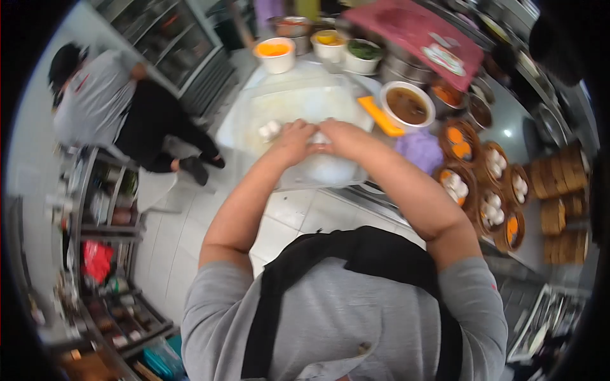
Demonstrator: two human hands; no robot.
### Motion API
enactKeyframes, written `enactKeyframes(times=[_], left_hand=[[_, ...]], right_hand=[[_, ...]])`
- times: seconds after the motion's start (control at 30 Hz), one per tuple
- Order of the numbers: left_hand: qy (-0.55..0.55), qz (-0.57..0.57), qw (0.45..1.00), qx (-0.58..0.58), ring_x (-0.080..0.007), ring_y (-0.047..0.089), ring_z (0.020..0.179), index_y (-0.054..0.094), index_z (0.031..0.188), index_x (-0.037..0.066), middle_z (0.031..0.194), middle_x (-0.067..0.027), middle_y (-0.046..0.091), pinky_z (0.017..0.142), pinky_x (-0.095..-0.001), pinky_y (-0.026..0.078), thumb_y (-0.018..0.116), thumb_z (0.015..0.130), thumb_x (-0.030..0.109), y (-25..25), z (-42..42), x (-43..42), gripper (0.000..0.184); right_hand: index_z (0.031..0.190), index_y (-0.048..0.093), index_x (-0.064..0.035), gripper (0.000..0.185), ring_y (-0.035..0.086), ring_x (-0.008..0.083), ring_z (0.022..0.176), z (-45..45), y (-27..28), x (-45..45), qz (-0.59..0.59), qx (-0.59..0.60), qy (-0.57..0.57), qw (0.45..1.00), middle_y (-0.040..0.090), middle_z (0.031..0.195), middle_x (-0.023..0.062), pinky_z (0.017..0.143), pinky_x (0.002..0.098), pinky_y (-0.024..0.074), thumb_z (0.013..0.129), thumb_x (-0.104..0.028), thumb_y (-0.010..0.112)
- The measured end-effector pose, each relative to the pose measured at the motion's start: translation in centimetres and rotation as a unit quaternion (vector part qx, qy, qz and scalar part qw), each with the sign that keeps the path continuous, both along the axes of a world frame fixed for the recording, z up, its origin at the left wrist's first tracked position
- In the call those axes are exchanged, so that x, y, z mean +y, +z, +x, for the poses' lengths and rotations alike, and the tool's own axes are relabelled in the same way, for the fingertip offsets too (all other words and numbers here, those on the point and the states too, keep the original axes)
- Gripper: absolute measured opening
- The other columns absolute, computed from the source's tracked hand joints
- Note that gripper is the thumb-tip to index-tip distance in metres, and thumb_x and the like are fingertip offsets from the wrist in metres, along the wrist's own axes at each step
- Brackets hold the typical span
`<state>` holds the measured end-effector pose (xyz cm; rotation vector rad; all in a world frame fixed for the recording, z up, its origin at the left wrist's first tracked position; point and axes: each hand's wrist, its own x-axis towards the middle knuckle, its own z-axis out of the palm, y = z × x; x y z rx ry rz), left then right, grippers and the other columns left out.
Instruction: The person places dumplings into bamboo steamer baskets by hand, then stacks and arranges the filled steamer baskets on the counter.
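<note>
My left hand (296,143) and my right hand (338,137) meet over a whitish, translucent cutting board (305,96). Both have their fingers curled in around a small piece of white dough (319,138), which shows only in part between them. A few small white dough pieces (269,131) lie on the board just left of my left hand. To the right of my right hand lies an orange-handled tool (380,117), and beyond it stands a tub of brown liquid (408,105).
White tubs with orange (275,56) and green filling (363,57) stand at the back. A purple cloth (419,151) and bamboo steamers (493,209) with white and orange items are at right, near stacked steamers (559,174). Another person (105,105) bends over at left.
</note>
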<state>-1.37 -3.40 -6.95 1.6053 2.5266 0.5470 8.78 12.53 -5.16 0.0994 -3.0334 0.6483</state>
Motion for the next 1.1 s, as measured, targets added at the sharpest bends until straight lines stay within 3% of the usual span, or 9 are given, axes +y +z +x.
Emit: enactKeyframes(times=[0.1, 0.33, 0.47, 0.67, 0.8, 0.93, 1.0, 1.03, 1.1], left_hand=[[-0.07, 0.023, 0.997, 0.035, -0.0328, 0.053, 0.1, 0.059, 0.11, 0.005, 0.101, -0.0141, 0.059, 0.084, -0.0417, 0.041, 0.067, 0.082, 0.037, -0.3, -0.3, 0.7, 0.043], [-0.067, 0.008, 0.997, 0.048, -0.039, 0.049, 0.104, 0.052, 0.118, 0.006, 0.117, -0.0172, 0.052, 0.091, -0.0461, 0.04, 0.068, 0.081, 0.029, -0.8, -0.3, 0.1, 0.046], [0.079, -0.067, 0.993, 0.052, -0.0422, 0.047, 0.109, 0.049, 0.129, 0.015, 0.126, -0.021, 0.046, 0.097, -0.048, 0.038, 0.066, 0.081, 0.038, 1.1, 2.7, 0.9, 0.056], [0.242, -0.171, 0.955, 0.029, -0.0433, 0.053, 0.105, 0.052, 0.127, 0.018, 0.125, -0.0226, 0.046, 0.092, -0.0486, 0.043, 0.066, 0.077, 0.05, 0.8, 1.9, 3.2, 0.061], [0.238, -0.123, 0.963, 0.011, -0.0347, 0.06, 0.097, 0.058, 0.118, 0.009, 0.107, -0.0177, 0.062, 0.086, -0.0438, 0.048, 0.071, 0.073, 0.042, -2.7, -2.6, 1.7, 0.058], [0.233, -0.001, 0.961, -0.148, -0.0224, 0.06, 0.094, 0.06, 0.113, 0.003, 0.093, -0.0109, 0.066, 0.082, -0.035, 0.049, 0.073, 0.074, 0.03, -2.9, -3.1, 0.7, 0.049], [0.235, 0.103, 0.906, -0.338, -0.0146, 0.058, 0.091, 0.059, 0.115, 0.001, 0.098, -0.0064, 0.062, 0.079, -0.0263, 0.048, 0.07, 0.08, 0.018, 1.5, 0.9, 2.2, 0.041], [0.191, 0.128, 0.902, -0.365, -0.0132, 0.058, 0.091, 0.058, 0.116, 0.001, 0.1, -0.0054, 0.061, 0.079, -0.0257, 0.048, 0.068, 0.082, 0.015, 4.6, 4.2, 4.0, 0.038], [0.092, 0.144, 0.899, -0.403, -0.0118, 0.057, 0.092, 0.058, 0.119, 0.002, 0.105, -0.0042, 0.06, 0.08, -0.0258, 0.048, 0.064, 0.084, 0.01, 9.5, 10.6, 8.9, 0.036]], right_hand=[[0.109, 0.063, -0.0118, 0.039, 0.06, 0.0353, 0.1, -0.2, -0.6, 0.1, -0.028, -0.019, -0.005, 0.999, 0.062, 0.107, 0.0187, 0.085, 0.0445, 0.0491, 0.077, -0.032, 0.073], [0.105, 0.063, -0.0037, 0.034, 0.062, 0.036, 0.095, 0.1, 0.6, 0.4, 0.016, -0.046, -0.003, 0.999, 0.06, 0.106, 0.0187, 0.081, 0.0429, 0.0512, 0.077, -0.021, 0.069], [0.106, 0.062, -0.0024, 0.034, 0.06, 0.0374, 0.099, 1.8, 0.9, 0.1, -0.012, 0.068, -0.102, 0.992, 0.057, 0.109, 0.0192, 0.083, 0.0423, 0.0506, 0.077, -0.018, 0.068], [0.108, 0.061, -0.0045, 0.035, 0.059, 0.0317, 0.099, 8.5, 5.7, 3.1, -0.273, 0.12, -0.149, 0.943, 0.056, 0.108, 0.0167, 0.084, 0.0363, 0.0507, 0.075, -0.011, 0.069], [0.117, 0.06, -0.0072, 0.037, 0.061, 0.0146, 0.092, 21.1, 8.3, 9.6, -0.545, 0.119, -0.118, 0.822, 0.062, 0.103, 0.0085, 0.078, 0.0275, 0.0516, 0.08, -0.006, 0.065], [0.123, 0.058, -0.0061, 0.041, 0.059, 0.0141, 0.097, 37.3, 8.1, 17.4, -0.49, 0.125, -0.299, 0.81, 0.06, 0.113, 0.0071, 0.083, 0.0274, 0.0512, 0.082, -0.003, 0.059], [0.123, 0.057, -0.0056, 0.043, 0.061, 0.0125, 0.087, 44.1, 7.7, 19.5, -0.388, 0.152, -0.445, 0.793, 0.063, 0.102, 0.0053, 0.076, 0.025, 0.0502, 0.08, -0.002, 0.058], [0.122, 0.057, -0.004, 0.044, 0.061, 0.0124, 0.082, 47.0, 6.5, 21.4, -0.267, 0.14, -0.489, 0.818, 0.064, 0.096, 0.0053, 0.074, 0.0252, 0.0503, 0.079, 0.0, 0.058], [0.114, 0.056, -0.0004, 0.037, 0.062, 0.0147, 0.083, 50.5, 4.6, 23.4, -0.188, 0.135, -0.577, 0.783, 0.065, 0.094, 0.0115, 0.071, 0.027, 0.05, 0.076, 0.001, 0.061]])
